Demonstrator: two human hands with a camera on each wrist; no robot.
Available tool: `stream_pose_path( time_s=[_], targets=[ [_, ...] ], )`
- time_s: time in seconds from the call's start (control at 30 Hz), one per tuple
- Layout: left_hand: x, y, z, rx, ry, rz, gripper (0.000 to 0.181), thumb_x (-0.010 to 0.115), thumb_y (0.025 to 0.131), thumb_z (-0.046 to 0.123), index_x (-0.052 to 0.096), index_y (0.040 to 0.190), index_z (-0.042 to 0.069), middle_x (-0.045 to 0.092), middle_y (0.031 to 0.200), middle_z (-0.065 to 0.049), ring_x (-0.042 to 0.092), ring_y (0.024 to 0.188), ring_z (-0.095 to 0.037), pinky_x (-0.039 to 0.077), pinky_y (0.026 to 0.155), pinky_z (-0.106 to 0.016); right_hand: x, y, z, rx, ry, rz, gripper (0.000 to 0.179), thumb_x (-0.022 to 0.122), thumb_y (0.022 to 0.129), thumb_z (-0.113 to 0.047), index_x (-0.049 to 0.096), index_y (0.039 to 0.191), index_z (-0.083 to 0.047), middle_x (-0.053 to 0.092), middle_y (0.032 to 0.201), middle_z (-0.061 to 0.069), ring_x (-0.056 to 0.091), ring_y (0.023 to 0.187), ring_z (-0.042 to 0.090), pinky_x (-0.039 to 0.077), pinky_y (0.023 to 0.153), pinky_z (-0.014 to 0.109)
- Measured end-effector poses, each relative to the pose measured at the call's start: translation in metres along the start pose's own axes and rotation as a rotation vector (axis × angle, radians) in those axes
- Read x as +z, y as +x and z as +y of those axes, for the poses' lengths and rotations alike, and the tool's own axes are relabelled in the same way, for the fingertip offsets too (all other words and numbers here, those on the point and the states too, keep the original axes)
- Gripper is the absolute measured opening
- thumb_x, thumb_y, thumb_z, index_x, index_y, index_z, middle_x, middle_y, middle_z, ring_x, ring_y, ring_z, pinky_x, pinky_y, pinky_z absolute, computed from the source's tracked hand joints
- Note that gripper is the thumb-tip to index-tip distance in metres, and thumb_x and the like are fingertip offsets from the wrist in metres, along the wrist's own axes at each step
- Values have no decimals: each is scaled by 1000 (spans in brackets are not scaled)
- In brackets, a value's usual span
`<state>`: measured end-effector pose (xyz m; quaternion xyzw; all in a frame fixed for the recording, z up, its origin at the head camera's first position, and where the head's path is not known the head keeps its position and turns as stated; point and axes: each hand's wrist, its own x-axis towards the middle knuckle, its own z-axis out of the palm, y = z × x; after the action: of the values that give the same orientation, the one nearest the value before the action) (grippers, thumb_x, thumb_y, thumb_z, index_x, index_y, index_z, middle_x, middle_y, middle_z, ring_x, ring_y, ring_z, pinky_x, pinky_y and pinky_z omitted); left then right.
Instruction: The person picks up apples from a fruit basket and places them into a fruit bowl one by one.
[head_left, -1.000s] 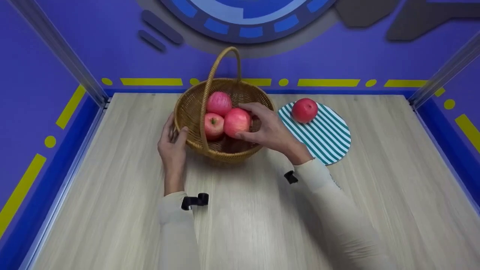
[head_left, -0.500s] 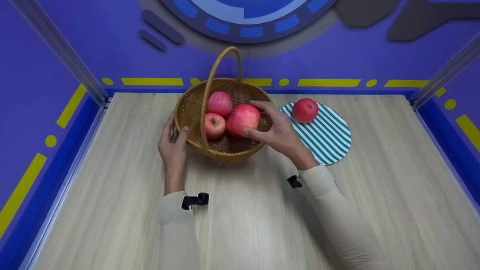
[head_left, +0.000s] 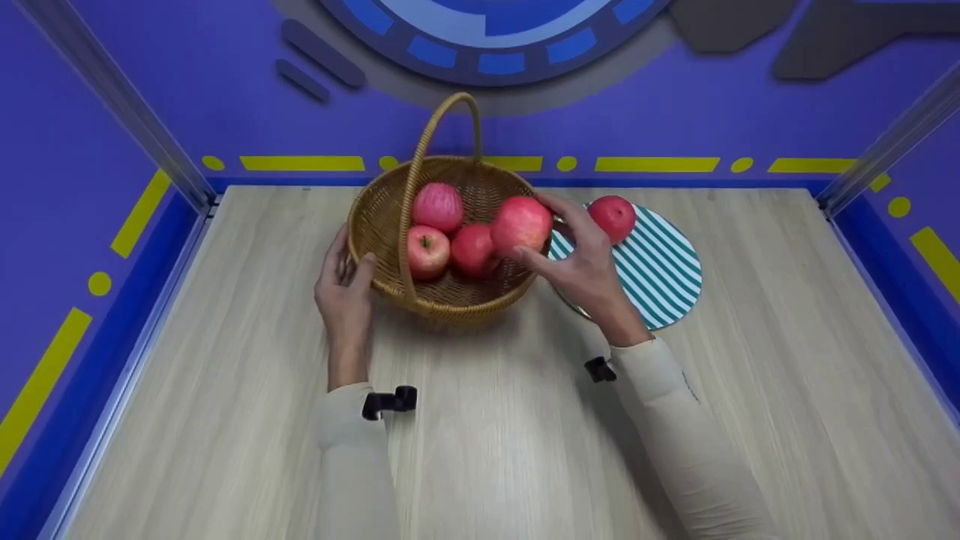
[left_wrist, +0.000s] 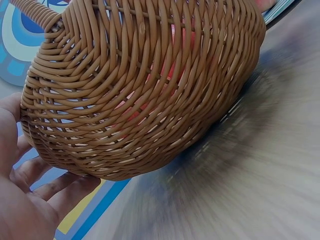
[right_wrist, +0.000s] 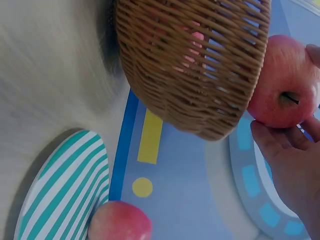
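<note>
A brown wicker basket [head_left: 457, 306] with a tall handle stands near the back of the table. My left hand [head_left: 345, 289] holds its left side, thumb at the rim and fingers against the outer wall; the left wrist view shows these fingers [left_wrist: 70, 192] on the weave. At the basket's right rim, my right hand [head_left: 589, 270] grips a red apple [head_left: 521, 223], raised above the others. In the right wrist view this apple [right_wrist: 280, 82] shows its stem hollow. Inside the basket lie a streaked apple [head_left: 438, 207], a paler apple [head_left: 428, 253] and a red apple [head_left: 472, 251].
Right of the basket lies a round mat [head_left: 664, 281] with green and white stripes, partly behind my right hand. Another red apple [head_left: 615, 216] sits on its back left part. Blue panels [head_left: 645, 112] enclose the wooden table [head_left: 480, 442] at the back and sides.
My right hand has lifted its apple out from among the others and moved it right, to the basket's rim. A red apple beneath has come into view. The left hand and basket stay put.
</note>
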<state>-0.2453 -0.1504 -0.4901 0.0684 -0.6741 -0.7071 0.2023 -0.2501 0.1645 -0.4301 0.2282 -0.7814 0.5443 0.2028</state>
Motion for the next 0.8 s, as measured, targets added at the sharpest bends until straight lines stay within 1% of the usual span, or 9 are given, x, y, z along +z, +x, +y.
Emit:
stream_pose_path(
  time_s=[0.07,0.23,0.33,0.57,0.67,0.8],
  targets=[
    [0,0,-1,10,7,3,54,68,102,13,58,155,17,55,157,-4,51,144,-22,45,116,-35,-3,-1,2,5,6,29,72,91,86,-16,58,148,1,61,144,8,57,131,19,52,110,38],
    [0,1,-1,10,-2,9,54,68,102,12,58,155,16,54,158,-5,50,145,-24,45,115,-35,-11,-4,4,28,2,100,72,91,86,-13,58,148,0,61,143,9,59,128,21,52,110,40],
    [0,1,-1,9,-10,9,54,68,102,11,57,155,15,54,158,-6,50,145,-25,45,116,-35,-17,-6,5,59,-12,143,72,90,87,-13,57,149,-2,61,142,10,61,127,21,53,108,38],
    [0,1,-1,5,-7,7,54,68,102,14,57,155,16,54,157,-5,52,143,-23,46,115,-34,-26,-10,15,116,9,240,72,89,88,-12,56,150,0,60,143,11,61,126,24,54,105,34],
    [0,1,-1,5,-3,3,54,68,102,15,57,156,17,54,158,-4,52,143,-22,47,114,-34,-28,-13,20,143,-25,270,71,88,89,-15,55,151,-2,59,144,8,60,127,22,54,105,33],
    [0,0,-1,1,-9,7,54,68,102,14,57,155,17,54,157,-4,52,143,-22,47,114,-35,-30,-17,26,188,-69,292,71,88,91,-22,55,152,-5,59,144,4,59,128,19,54,106,32]
  ],
)
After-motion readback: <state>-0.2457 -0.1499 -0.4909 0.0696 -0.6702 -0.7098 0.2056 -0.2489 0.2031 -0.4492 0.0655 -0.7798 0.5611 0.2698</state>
